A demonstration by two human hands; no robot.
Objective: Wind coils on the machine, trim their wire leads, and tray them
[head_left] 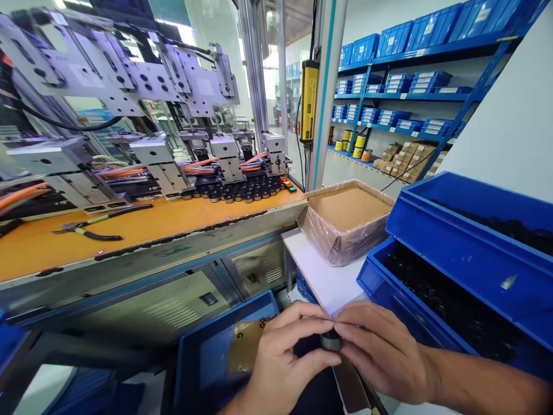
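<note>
A small round part (331,341), black on top with a grey metal ring, is pinched between both hands low in the picture. On its left side, the thumb and fingers of my left hand (290,349) close round it. My right hand (384,349) presses its fingertips to the top and right side of the same part. Just beneath lies a dark brown strip with a pale edge (352,387), partly covered by my hands. A blue tray (186,351) with a few small parts on a brown sheet sits left of my hands.
Pliers (93,225) lie on the orange bench (181,222), near rows of black round parts (246,190) below machine fixtures (159,164). A plastic-wrapped carton (341,242) stands on a white table (326,282). Stacked blue bins (466,242) with black parts are at right.
</note>
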